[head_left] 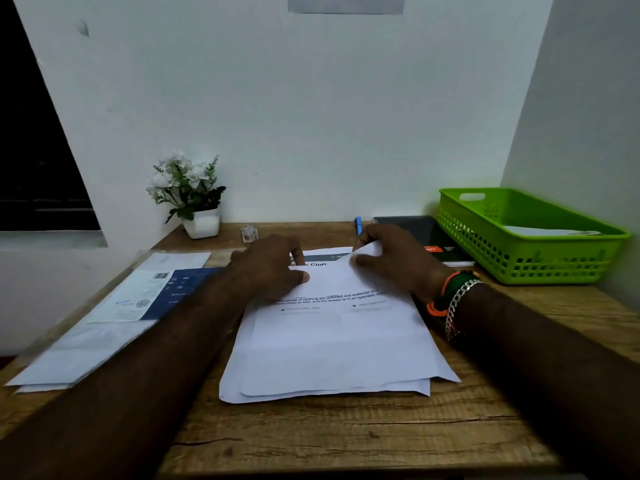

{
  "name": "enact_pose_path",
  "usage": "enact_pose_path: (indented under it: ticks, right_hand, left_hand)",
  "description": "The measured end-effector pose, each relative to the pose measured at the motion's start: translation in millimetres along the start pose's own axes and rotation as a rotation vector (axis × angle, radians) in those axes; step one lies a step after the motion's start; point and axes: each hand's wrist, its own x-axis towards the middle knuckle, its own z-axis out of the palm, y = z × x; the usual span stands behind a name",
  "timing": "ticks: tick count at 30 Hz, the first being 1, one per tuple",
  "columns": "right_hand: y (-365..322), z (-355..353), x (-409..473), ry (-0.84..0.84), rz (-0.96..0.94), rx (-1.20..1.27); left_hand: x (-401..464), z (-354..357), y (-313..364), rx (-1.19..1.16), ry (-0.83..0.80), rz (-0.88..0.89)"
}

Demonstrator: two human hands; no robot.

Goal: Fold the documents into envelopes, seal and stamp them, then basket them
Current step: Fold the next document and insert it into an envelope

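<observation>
Both forearms reach forward, hands close together. The left hand (273,268) lies palm down, fingers loosely bent, thumb tip pressing flat. The right hand (394,259) pinches a lifted paper corner (363,252) between thumb and forefinger. Bracelets (453,299) circle the right wrist.

Left hand: your left hand (273,268) lies on the top sheet (332,327), fingers bent, thumb pressed to the paper.
Right hand: your right hand (394,261) pinches that sheet's far corner, lifted off the stack of documents (325,389).
Envelopes: a clear-wrapped pack (114,306) lies left of your left hand on the worktop (346,438).
Basket: the green basket (519,258) stands right of your right hand, holding something white.
Beyond the hands: a blue pen (358,225), a dark notebook (433,240), a potted plant (194,195).
</observation>
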Motion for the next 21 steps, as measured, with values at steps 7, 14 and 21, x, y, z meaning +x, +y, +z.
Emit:
enact_pose_path:
  ticks: [7,14,21]
  right_hand:
    - [-8,-3,-1,0.065,-0.034,0.409]
    - [-3,-4,-1,0.104,-0.034,0.502]
    - [11,-18,-2,0.184,0.084,0.547]
  left_hand:
    - [-8,4,28,-0.294,0.288,0.16]
    - [-1,-23,6,-0.276,0.197,0.088]
    - [-4,-35,-40,-0.325,0.271,0.007]
